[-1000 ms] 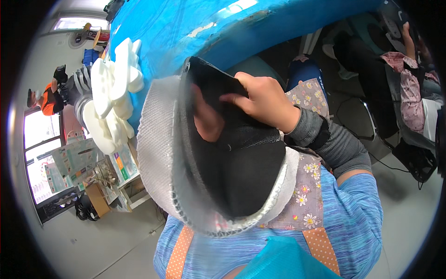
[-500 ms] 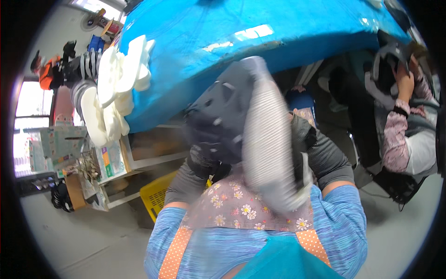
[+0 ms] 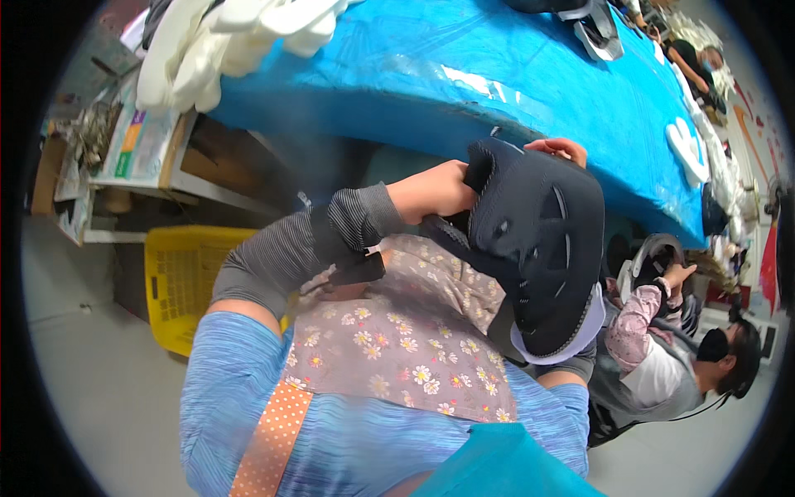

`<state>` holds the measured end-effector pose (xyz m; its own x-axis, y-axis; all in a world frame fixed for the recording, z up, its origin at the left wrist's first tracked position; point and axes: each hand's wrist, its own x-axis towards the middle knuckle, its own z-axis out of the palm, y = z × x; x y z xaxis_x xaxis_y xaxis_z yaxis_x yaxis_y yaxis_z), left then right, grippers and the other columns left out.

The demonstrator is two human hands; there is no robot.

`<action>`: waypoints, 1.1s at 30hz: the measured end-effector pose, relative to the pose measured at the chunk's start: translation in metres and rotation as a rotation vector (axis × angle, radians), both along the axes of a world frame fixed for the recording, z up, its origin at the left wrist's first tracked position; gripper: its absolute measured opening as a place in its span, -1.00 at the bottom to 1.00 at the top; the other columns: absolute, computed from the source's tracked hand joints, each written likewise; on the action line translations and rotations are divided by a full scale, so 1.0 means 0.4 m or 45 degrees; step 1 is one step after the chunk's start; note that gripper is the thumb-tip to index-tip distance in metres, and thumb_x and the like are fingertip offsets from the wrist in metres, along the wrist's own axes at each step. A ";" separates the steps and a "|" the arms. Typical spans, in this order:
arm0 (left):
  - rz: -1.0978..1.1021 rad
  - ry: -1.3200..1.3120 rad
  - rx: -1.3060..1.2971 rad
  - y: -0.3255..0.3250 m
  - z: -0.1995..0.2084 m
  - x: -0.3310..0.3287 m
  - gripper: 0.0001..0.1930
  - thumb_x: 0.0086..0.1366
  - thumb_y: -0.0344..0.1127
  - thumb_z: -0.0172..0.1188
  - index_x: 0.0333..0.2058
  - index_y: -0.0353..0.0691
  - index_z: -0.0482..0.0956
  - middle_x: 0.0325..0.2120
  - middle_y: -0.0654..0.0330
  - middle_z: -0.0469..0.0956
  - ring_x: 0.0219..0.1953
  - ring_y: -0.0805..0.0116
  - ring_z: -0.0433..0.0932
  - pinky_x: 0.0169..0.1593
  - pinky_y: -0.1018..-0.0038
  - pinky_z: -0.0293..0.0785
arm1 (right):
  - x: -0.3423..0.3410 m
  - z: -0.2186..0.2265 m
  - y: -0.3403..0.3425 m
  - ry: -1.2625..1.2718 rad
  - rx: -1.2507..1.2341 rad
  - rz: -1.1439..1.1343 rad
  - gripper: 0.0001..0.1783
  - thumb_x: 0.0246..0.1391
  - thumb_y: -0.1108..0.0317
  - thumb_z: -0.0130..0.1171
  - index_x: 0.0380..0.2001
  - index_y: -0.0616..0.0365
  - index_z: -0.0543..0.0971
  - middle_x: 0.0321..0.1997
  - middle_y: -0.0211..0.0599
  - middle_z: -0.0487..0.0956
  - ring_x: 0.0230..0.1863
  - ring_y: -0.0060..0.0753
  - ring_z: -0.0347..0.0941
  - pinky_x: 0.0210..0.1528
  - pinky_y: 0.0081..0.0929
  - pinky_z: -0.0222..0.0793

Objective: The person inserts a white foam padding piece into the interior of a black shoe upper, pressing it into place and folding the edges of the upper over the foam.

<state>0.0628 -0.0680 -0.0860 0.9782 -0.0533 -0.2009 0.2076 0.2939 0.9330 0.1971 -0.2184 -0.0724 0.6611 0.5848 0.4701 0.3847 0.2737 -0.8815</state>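
In front of my lap is a black padded cover (image 3: 555, 240) with several slits and a pale lavender lower rim. My left hand (image 3: 435, 193) is closed on its left edge, with the fingertips partly hidden by the black fabric. At the far top edge, the fingers of my right hand (image 3: 561, 150) curl over the cover, which hides the rest of that hand. The cover tilts toward me, its rim above my right forearm. What the cover is part of I cannot make out.
A blue-covered table (image 3: 397, 91) stretches across the far side, with white foam-like pieces (image 3: 240, 37) piled at its left. A yellow crate (image 3: 170, 290) sits at my left. To my right, a seated person (image 3: 654, 348) handles a grey and black piece (image 3: 658, 253).
The padded cover has turned, so its black slit side faces up instead of the pale ribbed side. Both hands have come up to its edges, and my view has swung right.
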 end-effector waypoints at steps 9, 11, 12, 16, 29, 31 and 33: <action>0.147 -0.599 0.832 -0.061 0.090 -0.057 -0.76 0.21 -0.20 0.22 -0.24 -0.23 0.62 -0.34 -0.05 0.64 -0.25 -0.12 0.60 -0.15 0.18 0.52 | -0.098 0.044 -0.108 -0.168 -0.073 0.063 -0.31 -0.13 0.43 0.47 0.00 0.30 0.27 -0.22 -0.09 0.57 -0.16 -0.31 0.56 -0.04 -0.41 0.49; 0.054 -0.585 1.118 -0.070 0.077 -0.077 -0.78 0.14 -0.22 0.25 -0.32 -0.25 0.62 -0.46 -0.06 0.63 -0.33 -0.17 0.60 -0.21 0.11 0.53 | -0.127 0.041 -0.093 -0.039 0.000 0.072 -0.28 -0.14 0.41 0.49 0.02 0.30 0.26 -0.21 -0.09 0.56 -0.16 -0.32 0.55 -0.04 -0.42 0.49; 0.050 -0.582 1.093 -0.071 0.071 -0.086 -0.78 0.14 -0.22 0.25 -0.32 -0.25 0.62 -0.46 -0.06 0.63 -0.33 -0.17 0.60 -0.21 0.11 0.53 | -0.142 0.039 -0.076 0.051 0.039 0.089 -0.26 -0.15 0.40 0.50 0.02 0.29 0.26 -0.20 -0.09 0.56 -0.16 -0.32 0.55 -0.04 -0.42 0.49; -0.041 -0.775 1.409 -0.039 0.011 -0.113 -0.80 0.22 -0.31 0.08 -0.48 -0.30 0.59 -0.55 -0.08 0.59 -0.45 -0.07 0.62 -0.35 0.17 0.55 | -0.160 -0.006 -0.003 0.323 0.136 0.217 -0.19 -0.19 0.34 0.53 0.05 0.29 0.24 -0.18 -0.10 0.55 -0.15 -0.34 0.54 -0.05 -0.43 0.48; -0.038 -0.373 1.233 -0.019 0.105 -0.191 -0.83 0.02 -0.37 0.21 -0.36 -0.21 0.62 -0.50 -0.06 0.61 -0.38 -0.14 0.60 -0.26 0.11 0.51 | -0.243 0.026 -0.023 -0.079 -0.155 0.033 0.04 -0.31 0.18 0.62 0.14 0.28 0.17 -0.09 -0.12 0.51 -0.14 -0.38 0.51 -0.08 -0.48 0.45; -0.011 -0.422 1.272 -0.028 0.105 -0.197 -0.85 0.02 -0.37 0.20 -0.39 -0.25 0.61 -0.52 -0.07 0.60 -0.39 -0.13 0.60 -0.27 0.13 0.51 | -0.189 0.024 -0.037 -0.403 -0.364 0.062 0.14 -0.32 -0.01 0.61 0.21 0.24 0.13 -0.08 -0.14 0.49 -0.21 -0.44 0.48 -0.17 -0.53 0.44; 0.060 -0.512 1.301 -0.051 0.101 -0.197 -0.86 0.05 -0.36 0.19 -0.47 -0.33 0.59 -0.57 -0.08 0.58 -0.45 -0.09 0.60 -0.33 0.15 0.51 | -0.161 0.023 -0.050 -0.390 -0.380 0.084 0.06 -0.22 -0.13 0.54 0.18 0.19 0.17 -0.19 -0.22 0.46 -0.31 -0.49 0.44 -0.29 -0.56 0.40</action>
